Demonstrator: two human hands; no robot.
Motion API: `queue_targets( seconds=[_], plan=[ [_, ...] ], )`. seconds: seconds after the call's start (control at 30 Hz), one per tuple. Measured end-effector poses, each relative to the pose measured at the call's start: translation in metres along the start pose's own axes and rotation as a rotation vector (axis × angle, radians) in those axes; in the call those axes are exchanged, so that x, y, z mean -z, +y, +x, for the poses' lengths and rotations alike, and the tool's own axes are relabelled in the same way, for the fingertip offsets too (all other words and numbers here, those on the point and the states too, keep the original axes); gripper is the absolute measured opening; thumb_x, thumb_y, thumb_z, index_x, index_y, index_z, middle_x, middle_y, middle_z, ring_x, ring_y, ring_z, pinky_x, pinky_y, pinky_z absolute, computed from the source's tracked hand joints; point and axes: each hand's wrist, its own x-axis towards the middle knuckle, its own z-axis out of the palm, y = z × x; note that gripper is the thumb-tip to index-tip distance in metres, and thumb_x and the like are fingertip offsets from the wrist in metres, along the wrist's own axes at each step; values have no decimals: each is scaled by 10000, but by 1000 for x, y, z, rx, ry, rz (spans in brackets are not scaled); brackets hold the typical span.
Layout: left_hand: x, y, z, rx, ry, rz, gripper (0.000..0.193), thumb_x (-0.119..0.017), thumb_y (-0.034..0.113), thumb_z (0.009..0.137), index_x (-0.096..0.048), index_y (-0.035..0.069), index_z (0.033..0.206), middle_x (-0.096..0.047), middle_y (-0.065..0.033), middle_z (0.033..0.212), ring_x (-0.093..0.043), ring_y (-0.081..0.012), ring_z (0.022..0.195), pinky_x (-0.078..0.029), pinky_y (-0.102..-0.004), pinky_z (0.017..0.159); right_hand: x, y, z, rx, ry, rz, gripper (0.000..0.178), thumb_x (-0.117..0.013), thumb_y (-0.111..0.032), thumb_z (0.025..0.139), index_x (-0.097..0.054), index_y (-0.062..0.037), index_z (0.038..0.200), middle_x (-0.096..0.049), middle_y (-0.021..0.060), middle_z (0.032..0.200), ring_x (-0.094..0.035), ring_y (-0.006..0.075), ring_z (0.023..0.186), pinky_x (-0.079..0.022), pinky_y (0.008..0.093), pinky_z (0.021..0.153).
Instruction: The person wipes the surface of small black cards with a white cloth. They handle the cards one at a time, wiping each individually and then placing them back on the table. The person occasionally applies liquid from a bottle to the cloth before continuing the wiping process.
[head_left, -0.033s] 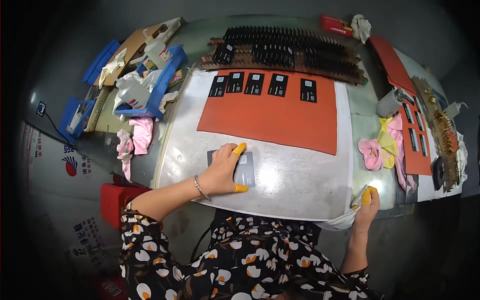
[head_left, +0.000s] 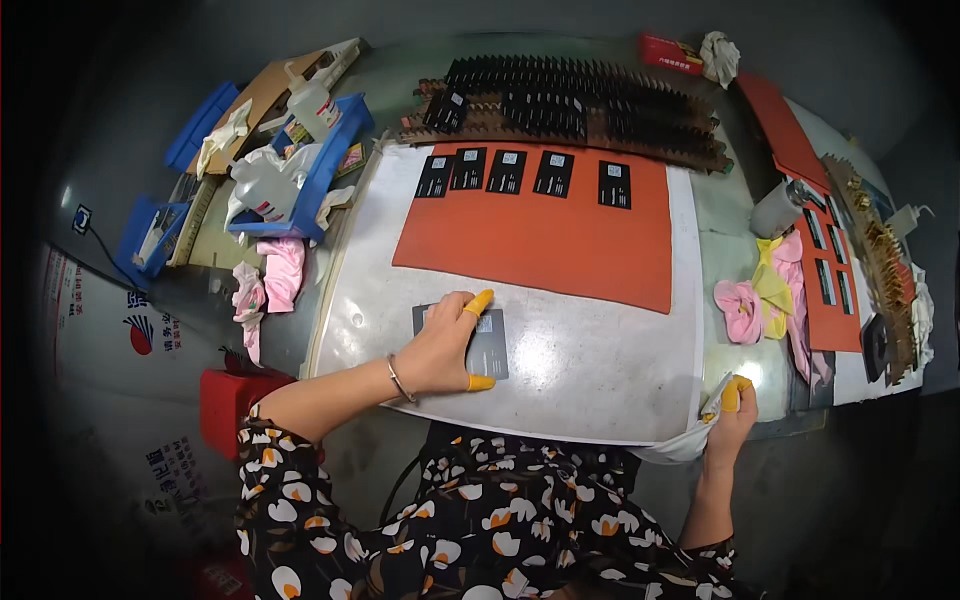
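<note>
A dark, glossy rectangular panel (head_left: pixel 489 352) with a small square code lies flat on the pale work surface (head_left: pixel 580 360). My left hand (head_left: pixel 442 350) spans it, thumb and forefinger in yellow finger cots pressed to opposite edges, the palm hiding its left part. Pinched in my right hand (head_left: pixel 733 420), also with yellow finger cots, is a white cloth (head_left: pixel 685 445) at the front right corner of the surface. Behind the held panel is an orange mat (head_left: pixel 530 240), where several similar black panels (head_left: pixel 505 172) stand in a row along the far side.
Slotted brown racks (head_left: pixel 570 100) with many black panels span the back. At left, a blue tray (head_left: pixel 345 125) holds bottles and cloths. Pink cloths (head_left: pixel 741 310), a yellow cloth (head_left: pixel 773 290) and a metal-topped bottle (head_left: pixel 778 210) lie right, beside another orange mat (head_left: pixel 835 325) with panels.
</note>
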Motion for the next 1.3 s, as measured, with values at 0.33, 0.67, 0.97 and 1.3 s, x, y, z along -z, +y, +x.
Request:
queue_targets(
  seconds=[0.33,0.67,0.97,1.3],
  plan=[
    [116,-6,254,-234,236,525,843,-695,358,613,-367,-39,1280,-483,-155,1113,-456,-280,1051,-300,-383,942,4,5,-4,41,22,-18,130,-542,-149,863,-517,-23,845,-461,-32,723,-386,41,662,-319,189,584],
    [99,-22,340,-72,-157,611,881,-717,431,596,-390,8,1297,-513,-112,1167,-434,-262,1100,-303,-376,910,4,5,-2,34,14,-19,135,-535,-147,863,-520,-14,852,-468,-24,719,-392,46,660,-322,193,584],
    [102,-25,127,-199,76,236,1047,-757,550,552,-326,-27,1312,-414,-226,1264,-393,-355,1177,-312,-454,976,0,-1,-7,21,41,47,131,-488,-130,897,-525,-4,886,-488,-15,773,-426,56,695,-352,196,618],
    [6,-41,-55,133,73,86,1090,-813,410,508,-253,-15,1341,-358,-192,1208,-362,-364,1118,-255,-444,961,-2,5,-2,62,46,12,124,-528,-140,891,-535,-19,869,-480,-28,736,-408,37,639,-329,185,549]
  ],
)
